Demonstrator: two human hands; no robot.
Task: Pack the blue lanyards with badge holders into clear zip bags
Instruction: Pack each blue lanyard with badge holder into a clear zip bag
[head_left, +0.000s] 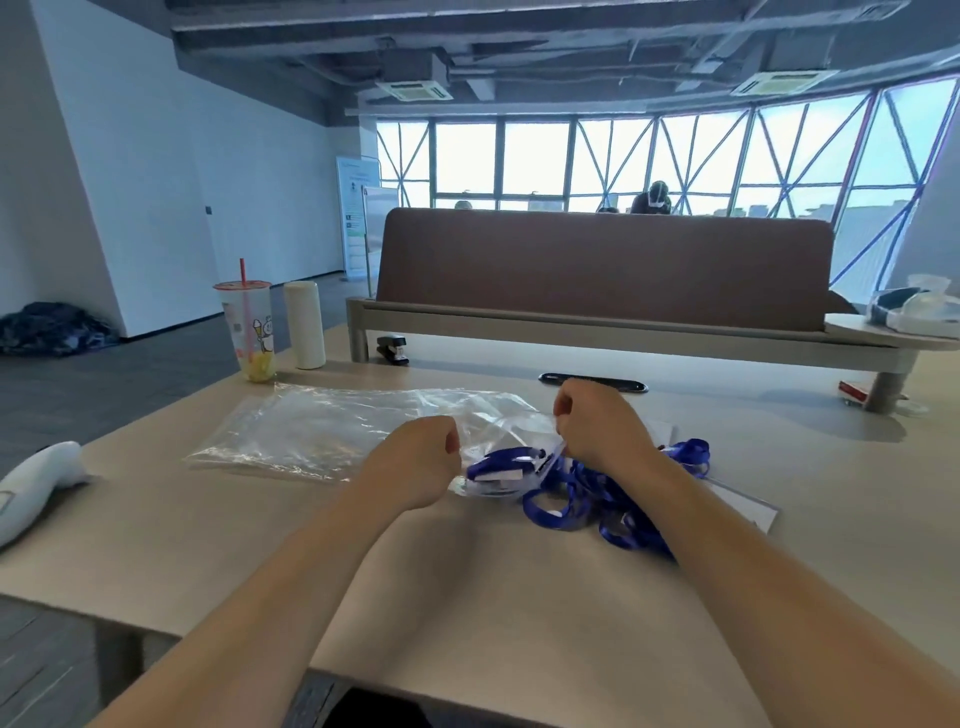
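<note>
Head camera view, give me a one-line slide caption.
Both hands, left hand and right hand, hold a clear zip bag containing a blue lanyard.

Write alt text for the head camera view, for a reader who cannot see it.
Two bare hands, left hand and right hand, pinch a clear plastic zip bag holding a folded blue lanyard over a beige table. A tangled pile of blue lanyards lies under the right forearm, and flat empty clear bags lie to the left.
</note>
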